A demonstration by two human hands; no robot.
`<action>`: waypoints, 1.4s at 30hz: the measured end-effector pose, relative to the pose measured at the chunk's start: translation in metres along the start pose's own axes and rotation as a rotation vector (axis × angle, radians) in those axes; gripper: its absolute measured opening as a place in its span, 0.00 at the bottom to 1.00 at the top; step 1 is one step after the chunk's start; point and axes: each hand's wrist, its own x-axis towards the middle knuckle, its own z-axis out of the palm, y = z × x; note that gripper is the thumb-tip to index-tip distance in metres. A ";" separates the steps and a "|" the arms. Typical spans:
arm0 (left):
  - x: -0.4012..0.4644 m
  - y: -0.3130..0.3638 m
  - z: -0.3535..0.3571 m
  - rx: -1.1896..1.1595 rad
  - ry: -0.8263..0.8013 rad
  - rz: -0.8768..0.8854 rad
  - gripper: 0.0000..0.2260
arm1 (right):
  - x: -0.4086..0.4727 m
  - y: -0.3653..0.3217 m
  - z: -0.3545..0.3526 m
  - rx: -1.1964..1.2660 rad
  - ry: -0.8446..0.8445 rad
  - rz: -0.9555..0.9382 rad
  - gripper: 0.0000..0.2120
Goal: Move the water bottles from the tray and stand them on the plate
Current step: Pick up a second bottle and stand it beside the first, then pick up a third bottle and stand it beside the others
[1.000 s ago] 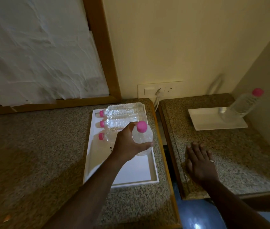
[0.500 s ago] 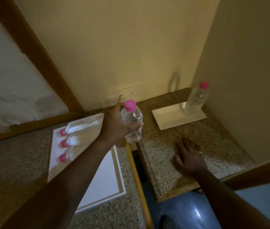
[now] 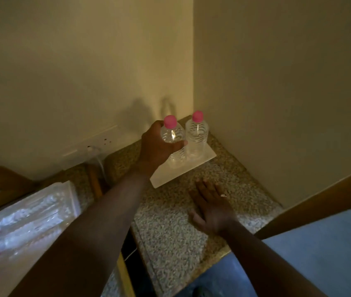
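Note:
My left hand (image 3: pixel 156 146) grips a clear water bottle with a pink cap (image 3: pixel 173 136), held upright over the white plate (image 3: pixel 166 175), its base at or just above the plate's surface. A second pink-capped bottle (image 3: pixel 197 136) stands upright on the plate right beside it, near the wall corner. Three more bottles (image 3: pixel 26 224) lie on their sides in the white tray (image 3: pixel 71 196) at the lower left, caps pointing left. My right hand (image 3: pixel 211 202) rests flat, fingers spread, on the granite counter in front of the plate.
The plate's speckled granite counter (image 3: pixel 170 228) sits in a corner, walled behind and to the right. A dark gap (image 3: pixel 127 243) separates it from the tray's counter. A wall socket with a plugged cable (image 3: pixel 93 150) is behind. Blue floor (image 3: pixel 320 243) shows at the lower right.
My left hand carried the bottle from over the tray rightward across the gap to the plate, beside the standing bottle. The view swung right. My right hand stayed flat on the counter.

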 end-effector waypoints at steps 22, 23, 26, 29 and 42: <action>0.017 -0.029 0.026 -0.091 -0.096 -0.056 0.33 | 0.000 0.002 -0.001 -0.016 0.030 0.010 0.31; 0.017 -0.029 0.024 -0.082 -0.108 -0.047 0.34 | 0.000 0.002 -0.001 -0.019 0.029 0.010 0.31; 0.012 -0.033 0.015 -0.062 -0.172 -0.044 0.41 | 0.000 0.002 -0.002 -0.036 0.010 0.008 0.32; -0.003 -0.043 -0.008 0.048 -0.169 -0.095 0.45 | 0.000 0.000 -0.003 -0.044 -0.012 0.023 0.32; -0.152 -0.128 -0.191 0.516 -0.089 -0.201 0.43 | -0.016 -0.090 0.009 0.009 -0.127 -0.087 0.27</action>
